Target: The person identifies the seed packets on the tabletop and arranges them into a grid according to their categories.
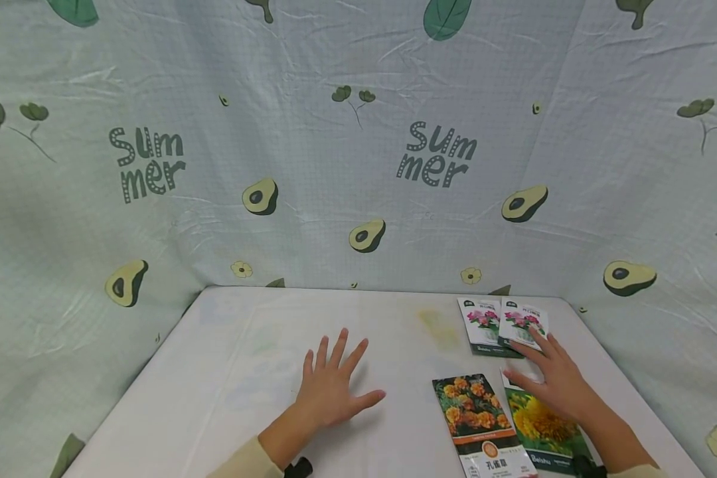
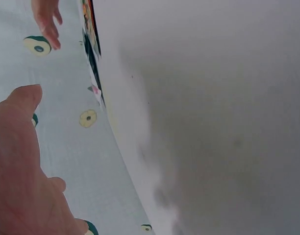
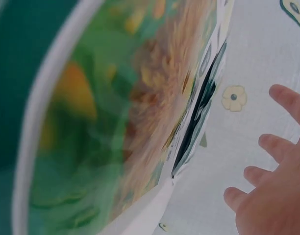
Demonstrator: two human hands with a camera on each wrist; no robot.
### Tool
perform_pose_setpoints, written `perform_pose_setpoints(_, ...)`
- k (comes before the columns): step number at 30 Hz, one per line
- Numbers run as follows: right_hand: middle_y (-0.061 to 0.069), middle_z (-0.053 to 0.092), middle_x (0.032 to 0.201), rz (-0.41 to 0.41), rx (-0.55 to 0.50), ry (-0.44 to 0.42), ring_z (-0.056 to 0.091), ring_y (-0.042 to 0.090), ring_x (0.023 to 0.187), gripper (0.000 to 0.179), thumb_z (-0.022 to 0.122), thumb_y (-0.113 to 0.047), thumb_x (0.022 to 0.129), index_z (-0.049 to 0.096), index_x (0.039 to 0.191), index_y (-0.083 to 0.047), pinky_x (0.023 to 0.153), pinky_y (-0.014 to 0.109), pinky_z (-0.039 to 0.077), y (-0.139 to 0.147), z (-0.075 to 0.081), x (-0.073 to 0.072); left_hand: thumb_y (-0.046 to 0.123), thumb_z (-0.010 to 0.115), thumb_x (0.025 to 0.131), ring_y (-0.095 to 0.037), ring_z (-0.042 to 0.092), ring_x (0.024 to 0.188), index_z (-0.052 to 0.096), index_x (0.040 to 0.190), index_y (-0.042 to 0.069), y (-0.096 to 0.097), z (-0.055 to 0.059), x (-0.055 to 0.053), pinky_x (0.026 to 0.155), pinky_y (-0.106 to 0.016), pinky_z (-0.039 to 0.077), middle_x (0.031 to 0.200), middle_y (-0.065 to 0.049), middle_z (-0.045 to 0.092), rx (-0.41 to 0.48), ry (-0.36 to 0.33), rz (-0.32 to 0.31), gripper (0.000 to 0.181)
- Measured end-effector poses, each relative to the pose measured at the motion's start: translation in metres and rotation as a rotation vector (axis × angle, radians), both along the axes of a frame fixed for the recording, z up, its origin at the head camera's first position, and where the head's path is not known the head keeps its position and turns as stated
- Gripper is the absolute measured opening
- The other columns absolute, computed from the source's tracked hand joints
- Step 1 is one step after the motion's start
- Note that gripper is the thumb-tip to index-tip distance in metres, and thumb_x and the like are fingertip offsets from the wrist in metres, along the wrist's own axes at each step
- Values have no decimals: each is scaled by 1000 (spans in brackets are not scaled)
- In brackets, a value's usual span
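Note:
My left hand (image 1: 328, 392) is spread over the middle of the white table, holding nothing, and its shadow falls on the tabletop in the left wrist view. On the right, my right hand (image 1: 552, 375) has its fingers extended above the seed packets, with nothing in its grip. Beneath it lies a green packet with a yellow flower (image 1: 546, 425). Left of that is a packet with orange marigolds (image 1: 472, 411), partly over its edge. Farther back, two packets with pink flowers overlap: the left one (image 1: 482, 325) and the right one (image 1: 520, 318), near my right fingertips.
The white table (image 1: 245, 352) carries a faint yellow stain right of its middle. A pale cloth (image 1: 311, 133) printed with avocados and the word "summer" hangs behind and beside the table.

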State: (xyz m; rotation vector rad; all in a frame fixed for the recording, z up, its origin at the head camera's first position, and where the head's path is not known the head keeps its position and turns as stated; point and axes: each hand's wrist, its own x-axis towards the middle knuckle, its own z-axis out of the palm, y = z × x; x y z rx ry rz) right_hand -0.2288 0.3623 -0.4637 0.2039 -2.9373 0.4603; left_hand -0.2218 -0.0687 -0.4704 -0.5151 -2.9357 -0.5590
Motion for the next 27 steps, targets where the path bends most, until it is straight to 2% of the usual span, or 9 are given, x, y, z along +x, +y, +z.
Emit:
perform_pose_setpoints(6, 30, 24, 164, 18, -29, -33, 14, 63, 148, 75, 67, -59, 92, 55, 148, -10, 104, 84, 17, 0, 1, 5, 86, 51, 83, -50, 18, 155, 30, 162, 34, 14, -1, 5, 116, -73, 17, 173, -9, 15, 5, -22, -42, 97)
perform_pose_setpoints(10, 30, 25, 164, 2, -15, -52, 17, 62, 147, 76, 68, -61, 90, 56, 147, -11, 104, 85, 18, -1, -1, 10, 85, 52, 84, -49, 17, 155, 29, 162, 35, 25, 1, 9, 116, -73, 17, 174, -9, 14, 18, -61, -64, 96)
perform_pose_setpoints(14, 31, 26, 163, 0, -17, -59, 19, 63, 146, 75, 68, -60, 90, 57, 146, -12, 102, 85, 19, -1, -2, 15, 85, 53, 84, -49, 17, 156, 29, 162, 36, 37, 1, 12, 117, -72, 17, 174, -8, 13, 21, -65, -88, 96)
perform_pose_setpoints(21, 34, 28, 160, 12, -37, -89, 22, 65, 142, 72, 69, -56, 92, 57, 146, -10, 100, 85, 24, 2, -3, 21, 82, 57, 83, -46, 16, 157, 29, 163, 35, 59, 0, 18, 117, -72, 18, 174, -7, 12, 48, -87, -106, 97)
perform_pose_setpoints(27, 33, 26, 161, 4, -33, -132, 22, 64, 141, 75, 68, -60, 90, 57, 146, -11, 98, 84, 28, 2, -7, 25, 82, 57, 84, -44, 16, 157, 27, 163, 33, 79, 0, 25, 117, -72, 19, 174, -8, 13, 66, -125, -129, 98)
